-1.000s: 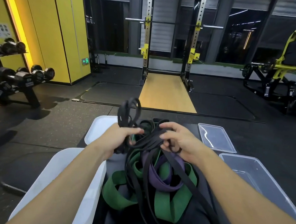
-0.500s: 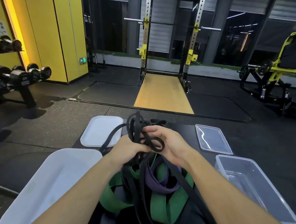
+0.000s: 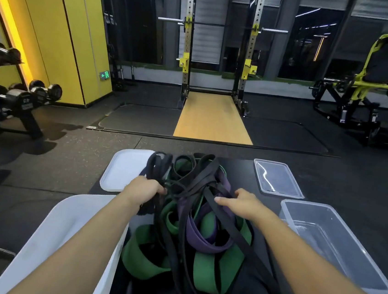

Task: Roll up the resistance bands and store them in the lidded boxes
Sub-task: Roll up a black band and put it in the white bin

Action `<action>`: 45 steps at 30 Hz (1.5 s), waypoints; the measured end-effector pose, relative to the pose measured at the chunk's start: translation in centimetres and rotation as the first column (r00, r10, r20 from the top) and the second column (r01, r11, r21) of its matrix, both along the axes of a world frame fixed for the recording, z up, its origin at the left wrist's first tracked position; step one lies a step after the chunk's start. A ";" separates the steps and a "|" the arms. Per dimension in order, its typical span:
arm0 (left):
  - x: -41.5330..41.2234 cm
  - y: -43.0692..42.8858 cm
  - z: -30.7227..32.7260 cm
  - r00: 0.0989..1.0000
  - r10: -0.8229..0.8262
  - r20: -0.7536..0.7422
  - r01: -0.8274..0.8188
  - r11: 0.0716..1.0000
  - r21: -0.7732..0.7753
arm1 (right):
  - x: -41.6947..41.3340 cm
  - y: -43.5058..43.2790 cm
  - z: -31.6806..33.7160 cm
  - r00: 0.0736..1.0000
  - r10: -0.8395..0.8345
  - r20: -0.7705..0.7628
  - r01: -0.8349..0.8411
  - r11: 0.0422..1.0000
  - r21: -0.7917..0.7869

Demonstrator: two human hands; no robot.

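Clenching the coiled black band (image 3: 163, 160) in the left hand (image 3: 146, 191), resting the right hand (image 3: 242, 203) on its slack trailing rightward over the pile (image 3: 206, 275), grasp there unclear.

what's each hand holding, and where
Left hand grips the black band below its coiled loops. Right hand rests on the pile; any grip cannot be told.

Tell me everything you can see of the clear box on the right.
The clear box is a rectangular rimmed tub of see-through plastic, open and upright on the dark table, right of the band pile. Nothing shows inside. Its lid lies flat beyond it, apart. Neither the left hand nor the right hand touches it.
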State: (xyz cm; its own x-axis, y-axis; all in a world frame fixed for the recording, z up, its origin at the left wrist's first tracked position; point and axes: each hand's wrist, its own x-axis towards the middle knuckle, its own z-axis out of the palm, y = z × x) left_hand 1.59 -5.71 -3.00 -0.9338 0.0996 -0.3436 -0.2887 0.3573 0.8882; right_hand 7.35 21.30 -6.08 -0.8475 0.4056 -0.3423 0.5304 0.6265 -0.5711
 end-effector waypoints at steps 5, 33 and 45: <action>-0.2 1.5 -0.2 0.985 -0.072 0.154 0.074 0.997 -0.011 | -0.7 1.2 -2.9 0.996 -0.078 0.038 0.084 0.976 -0.200; -3.2 8.6 -2.8 0.939 -0.142 0.313 -0.071 0.811 0.581 | -7.6 4.1 1.1 0.940 0.116 -0.321 -0.226 0.917 -0.329; -4.0 10.3 -2.7 0.934 -0.111 0.341 -0.093 0.843 0.529 | -11.9 7.9 -2.9 0.935 0.143 -0.324 -0.098 0.984 0.151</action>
